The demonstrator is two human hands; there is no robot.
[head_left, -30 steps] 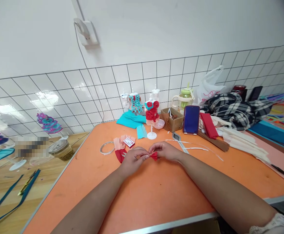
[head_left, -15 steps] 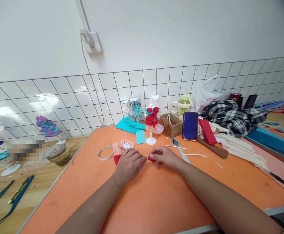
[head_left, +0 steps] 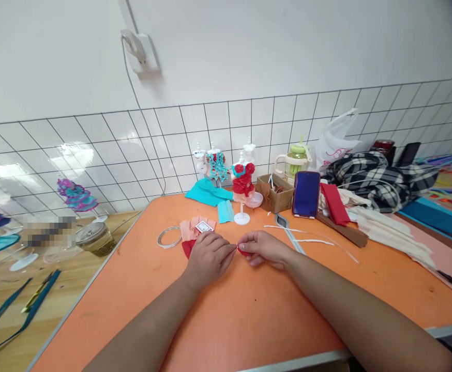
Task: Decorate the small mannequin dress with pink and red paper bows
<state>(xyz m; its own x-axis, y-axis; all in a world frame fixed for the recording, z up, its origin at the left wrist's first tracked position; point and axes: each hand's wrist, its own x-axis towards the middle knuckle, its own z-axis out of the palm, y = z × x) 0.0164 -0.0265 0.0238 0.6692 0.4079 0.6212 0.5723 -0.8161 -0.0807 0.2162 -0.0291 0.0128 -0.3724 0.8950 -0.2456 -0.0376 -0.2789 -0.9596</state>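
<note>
Your hands meet fingertip to fingertip above the orange worktop [head_left: 288,320], near its middle. Your right hand [head_left: 264,248] pinches a small red crepe-paper piece [head_left: 243,251] between thumb and fingers, most of it hidden in the grip. Your left hand [head_left: 209,260] comes in with its fingers bent together, tips just beside that piece; its underside is turned away, so you cannot tell from here whether it is clamped on the paper's end.

Expect the piece to be very light and soft, dry enough not to slip, but easily crushed or torn. It is probably best taken at the gathered end with a light pinch, leaving any loose edge unpressed.

Your left knuckles sit just beside the peach paper [head_left: 188,227] and a small card [head_left: 205,226], so moving forward on that side could brush them. Past your right fingers lie thin white strips [head_left: 314,241], and beyond them a phone [head_left: 306,195] stands upright. The red-dressed mini mannequin [head_left: 243,182] rises ahead on a narrow stand and might tip if bumped. More room lies toward you, as far as the metal-trimmed near edge.
</note>
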